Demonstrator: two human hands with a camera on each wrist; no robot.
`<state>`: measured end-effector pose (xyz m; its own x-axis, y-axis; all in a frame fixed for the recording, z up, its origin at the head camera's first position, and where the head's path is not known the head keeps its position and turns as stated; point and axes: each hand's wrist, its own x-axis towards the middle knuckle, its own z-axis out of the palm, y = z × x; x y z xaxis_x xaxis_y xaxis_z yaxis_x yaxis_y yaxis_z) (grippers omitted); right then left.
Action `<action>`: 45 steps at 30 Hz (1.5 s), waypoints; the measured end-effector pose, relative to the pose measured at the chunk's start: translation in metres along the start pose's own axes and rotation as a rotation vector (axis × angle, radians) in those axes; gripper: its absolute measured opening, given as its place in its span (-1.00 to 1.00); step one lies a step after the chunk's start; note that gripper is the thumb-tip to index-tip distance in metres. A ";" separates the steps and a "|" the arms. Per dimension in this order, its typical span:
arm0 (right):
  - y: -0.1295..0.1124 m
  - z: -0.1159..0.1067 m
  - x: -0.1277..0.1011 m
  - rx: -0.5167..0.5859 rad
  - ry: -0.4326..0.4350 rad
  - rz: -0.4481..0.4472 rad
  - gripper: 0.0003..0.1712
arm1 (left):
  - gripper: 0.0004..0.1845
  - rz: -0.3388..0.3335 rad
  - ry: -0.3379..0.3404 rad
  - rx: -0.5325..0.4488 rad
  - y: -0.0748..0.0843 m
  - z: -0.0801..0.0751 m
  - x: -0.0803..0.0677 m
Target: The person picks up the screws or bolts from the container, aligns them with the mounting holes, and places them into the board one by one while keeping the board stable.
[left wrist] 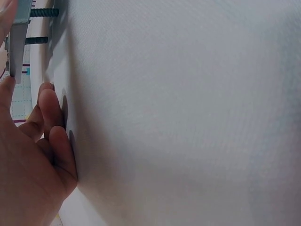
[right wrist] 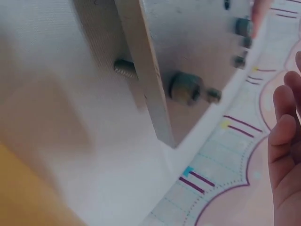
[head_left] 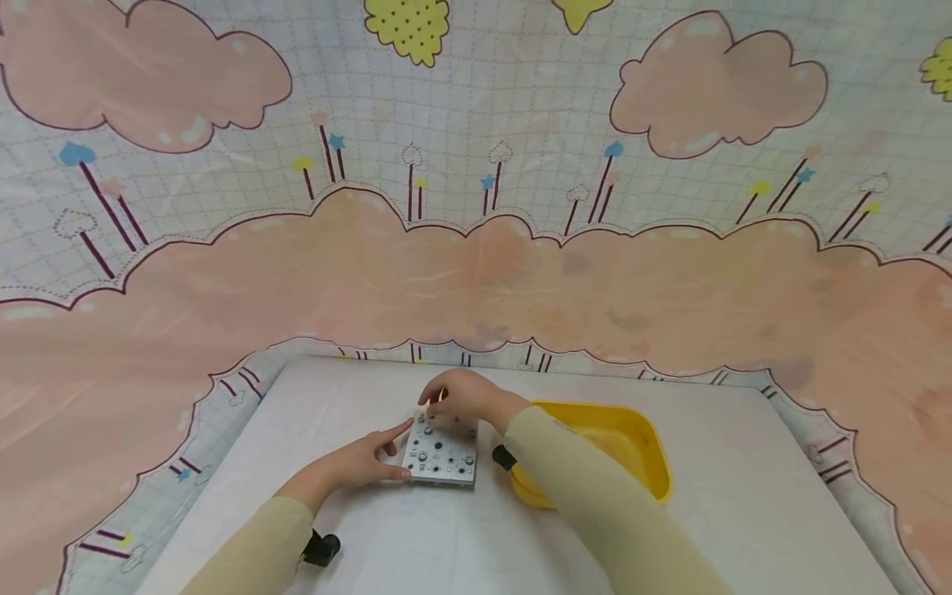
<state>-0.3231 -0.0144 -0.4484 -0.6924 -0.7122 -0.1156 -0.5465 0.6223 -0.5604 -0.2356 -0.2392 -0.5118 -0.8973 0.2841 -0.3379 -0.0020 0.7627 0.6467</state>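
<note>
Your right hand (head_left: pixel 463 397) sits over the far edge of the metal plate (head_left: pixel 440 453), fingers curled down in a pinch on sthg small there, likely one of the bolts (right wrist: pixel 186 88). The head view doesn't resolve which, and the right wrist view only shows loose fingers off to the side. So the grip looks closed on a fastener, but I can't confirm.

Your left hand (head_left: pixel 362 460) lies at the plate's left side, index finger straight along the near-left edge, thumb at the front corner. It's bracing, not clasping.

The plate sits on the bench (head_left: pixel 744 496), raised on bolt shanks per the wrist views. Its long axis runs away from you, so the work lies directly under the right grip. The yellow tray (head_left: pixel 647 438) is just beside, to the right.
</note>
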 end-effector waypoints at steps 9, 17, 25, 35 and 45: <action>0.016 -0.024 -0.033 0.039 -0.028 -0.017 -0.73 | 0.05 -0.018 0.003 0.010 0.001 0.002 0.002; 0.047 -0.043 -0.078 0.005 0.038 -0.020 -0.82 | 0.06 0.012 0.004 0.006 -0.001 0.002 0.003; 0.084 -0.048 -0.126 0.061 0.057 0.058 -0.85 | 0.06 0.025 -0.002 -0.003 -0.002 0.003 0.004; 0.114 -0.048 -0.158 0.023 0.057 0.131 -0.86 | 0.08 0.000 0.004 0.010 -0.002 0.003 0.004; 0.132 -0.040 -0.156 -0.174 -0.007 0.203 -0.88 | 0.08 0.001 -0.002 0.019 -0.002 0.003 0.005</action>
<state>-0.3058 0.1914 -0.4717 -0.7930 -0.5691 -0.2173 -0.4703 0.7986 -0.3756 -0.2389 -0.2379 -0.5165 -0.8962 0.2866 -0.3387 0.0075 0.7731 0.6343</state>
